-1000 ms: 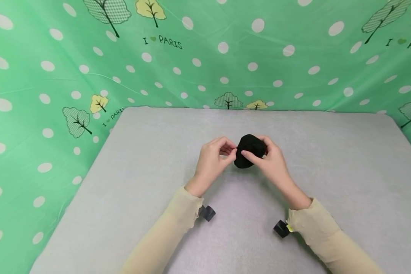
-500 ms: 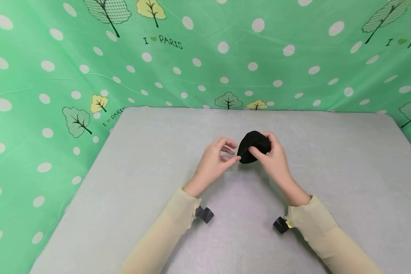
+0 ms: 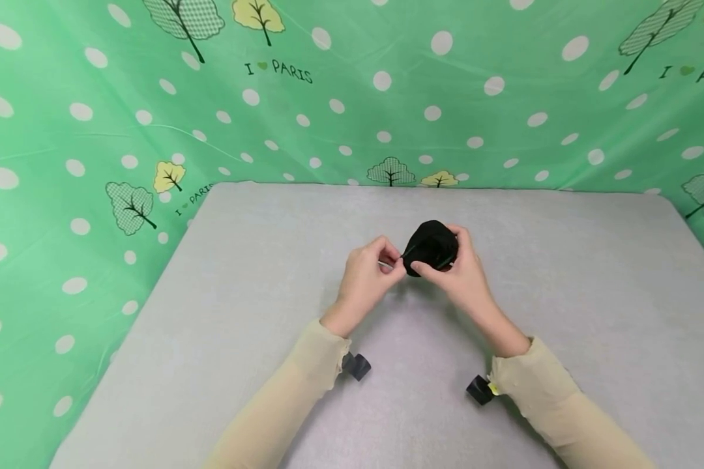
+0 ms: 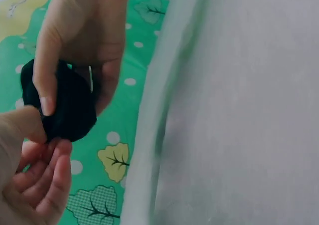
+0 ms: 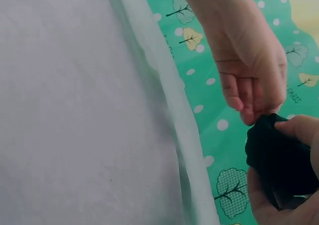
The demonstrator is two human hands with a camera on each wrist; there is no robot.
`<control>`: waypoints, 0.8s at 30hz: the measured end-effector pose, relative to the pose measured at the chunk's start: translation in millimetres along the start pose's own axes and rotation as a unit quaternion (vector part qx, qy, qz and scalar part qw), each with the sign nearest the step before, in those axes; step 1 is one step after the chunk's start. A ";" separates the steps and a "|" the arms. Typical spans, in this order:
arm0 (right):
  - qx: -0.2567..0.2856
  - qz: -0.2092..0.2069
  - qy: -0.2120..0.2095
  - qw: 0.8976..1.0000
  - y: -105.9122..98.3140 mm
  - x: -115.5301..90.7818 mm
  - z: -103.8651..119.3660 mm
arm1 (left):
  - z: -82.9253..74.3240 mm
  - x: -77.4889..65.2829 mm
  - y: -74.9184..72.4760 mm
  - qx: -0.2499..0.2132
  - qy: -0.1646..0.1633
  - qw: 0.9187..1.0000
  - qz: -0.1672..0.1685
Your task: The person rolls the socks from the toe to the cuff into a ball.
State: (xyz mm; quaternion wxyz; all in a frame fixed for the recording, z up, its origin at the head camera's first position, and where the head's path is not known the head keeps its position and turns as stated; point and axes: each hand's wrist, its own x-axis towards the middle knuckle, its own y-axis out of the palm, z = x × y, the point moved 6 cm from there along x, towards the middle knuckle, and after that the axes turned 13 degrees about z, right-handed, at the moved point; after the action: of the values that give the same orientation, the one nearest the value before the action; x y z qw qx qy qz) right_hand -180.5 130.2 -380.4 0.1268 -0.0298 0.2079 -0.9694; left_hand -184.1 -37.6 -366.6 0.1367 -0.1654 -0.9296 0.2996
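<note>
A black, soft cloth item (image 3: 429, 232), shaped like a small pouch with a dark hollow facing up, is held above the table. My right hand (image 3: 468, 277) grips its right side, thumb on the near edge and fingers behind. At its left edge, my left hand (image 3: 368, 272) pinches the rim between thumb and fingertips. In the left wrist view the black cloth item (image 4: 72, 105) shows a rounded, bunched body between both hands. The right wrist view has the black cloth item (image 5: 279, 155) at lower right, part of it hidden by the right hand's fingers.
The grey table (image 3: 240, 273) spreads beneath both hands. A green polka-dot curtain (image 3: 340, 85) with printed trees hangs behind the table and on its left. Small black wrist cameras (image 3: 359, 367) stick out from both beige sleeves (image 3: 281, 397).
Half a second ago the left fingers were spread at the cloth's edge; now they pinch it. The cloth has turned in the right hand, so its dark hollow shows.
</note>
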 end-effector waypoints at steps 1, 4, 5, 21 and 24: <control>-0.002 -0.005 0.001 1.000 0.1 0.8 -0.3 | 0.6 0.1 0.3 -0.008 0.001 1.000 0.001; -0.005 -0.018 0.005 1.000 0.5 4.5 -2.7 | 1.1 -0.1 1.6 -0.049 0.012 0.999 0.018; -0.006 -0.021 0.008 1.000 0.5 6.0 -4.2 | 1.6 -0.2 2.0 -0.066 0.013 0.997 0.025; -0.123 0.068 -0.080 0.987 21.9 -1.5 16.0 | 2.3 4.4 10.8 -0.102 -0.064 0.989 0.089; -0.065 0.080 -0.097 0.990 17.4 -4.0 18.0 | 4.5 2.8 4.2 -0.090 -0.057 0.992 0.065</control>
State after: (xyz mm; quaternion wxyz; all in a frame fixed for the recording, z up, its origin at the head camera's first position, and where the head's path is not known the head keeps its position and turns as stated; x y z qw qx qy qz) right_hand -170.5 108.8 -371.1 0.2217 -0.1150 0.2586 -0.9331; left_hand -187.3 -35.6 -372.3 0.0477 -0.2199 -0.9463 0.2320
